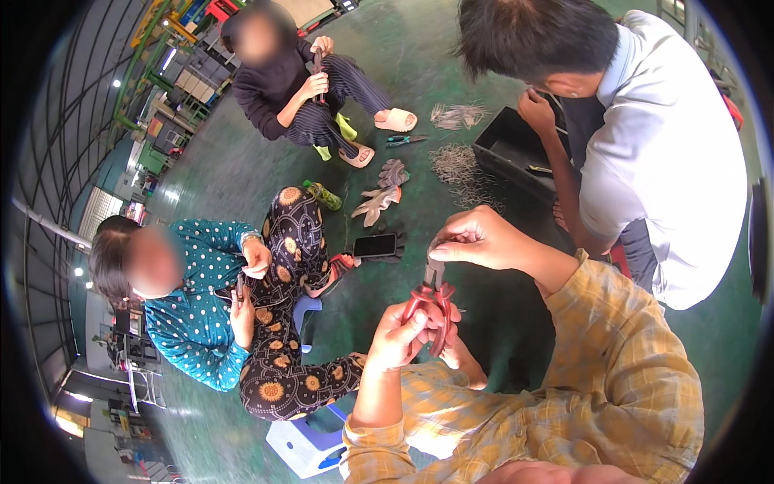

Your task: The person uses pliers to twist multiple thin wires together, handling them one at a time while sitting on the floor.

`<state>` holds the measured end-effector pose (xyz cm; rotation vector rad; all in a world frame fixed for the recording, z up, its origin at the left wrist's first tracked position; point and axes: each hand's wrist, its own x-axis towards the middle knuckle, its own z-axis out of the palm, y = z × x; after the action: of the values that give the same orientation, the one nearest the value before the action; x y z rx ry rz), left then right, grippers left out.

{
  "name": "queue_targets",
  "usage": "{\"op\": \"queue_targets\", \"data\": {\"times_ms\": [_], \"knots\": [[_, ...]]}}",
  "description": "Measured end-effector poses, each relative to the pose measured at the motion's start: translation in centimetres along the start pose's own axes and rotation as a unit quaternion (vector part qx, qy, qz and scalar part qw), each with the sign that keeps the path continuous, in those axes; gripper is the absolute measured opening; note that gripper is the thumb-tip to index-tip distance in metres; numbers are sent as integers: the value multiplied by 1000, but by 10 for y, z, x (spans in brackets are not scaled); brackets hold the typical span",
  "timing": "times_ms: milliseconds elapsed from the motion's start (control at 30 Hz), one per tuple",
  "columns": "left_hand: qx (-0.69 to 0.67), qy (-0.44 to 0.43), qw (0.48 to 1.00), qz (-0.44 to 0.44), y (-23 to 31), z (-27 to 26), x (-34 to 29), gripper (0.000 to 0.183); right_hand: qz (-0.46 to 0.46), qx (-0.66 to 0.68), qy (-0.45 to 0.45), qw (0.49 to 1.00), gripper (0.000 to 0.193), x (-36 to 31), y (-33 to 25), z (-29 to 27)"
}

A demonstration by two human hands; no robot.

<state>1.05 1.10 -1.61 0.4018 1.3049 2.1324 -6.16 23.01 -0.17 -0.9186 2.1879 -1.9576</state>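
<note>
Red-handled pliers [440, 295] stand jaws-up in front of me, with my left hand [397, 337] wrapped round their handles. At the jaw tips, the thumb and fingers of my right hand [481, 239] are pinched together; whatever lies between them is too small to make out. Beyond my hands, a heap of thin metal pieces [461, 166] lies on the green floor beside a black bin [500, 141]. A second bundle of thin, straight pieces [458, 116] is farther off.
Three people sit around: one in a dotted shirt [201, 278], one in dark clothes [262, 97], one in a white shirt [669, 145]. Between us lie a phone [376, 245], work gloves [377, 205], a green bottle [324, 195] and pliers [405, 140]. A blue-and-white stool [300, 446] stands at lower left.
</note>
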Motion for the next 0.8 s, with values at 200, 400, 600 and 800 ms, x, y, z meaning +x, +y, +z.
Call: {"op": "queue_targets", "data": {"times_ms": [200, 400, 600, 800], "knots": [[26, 2, 1000, 6, 1, 1, 0, 30, 19, -53, 1, 998, 22, 1, -1, 1], [86, 26, 996, 18, -1, 5, 1, 26, 25, -131, 7, 991, 24, 0, -4, 2], [184, 83, 979, 26, -3, 4, 1, 18, 70, -104, 30, 992, 29, -1, -6, 8], [286, 144, 947, 11, -12, 4, 3, 14, 79, -152, 35, 985, 40, -2, -5, 8]]}}
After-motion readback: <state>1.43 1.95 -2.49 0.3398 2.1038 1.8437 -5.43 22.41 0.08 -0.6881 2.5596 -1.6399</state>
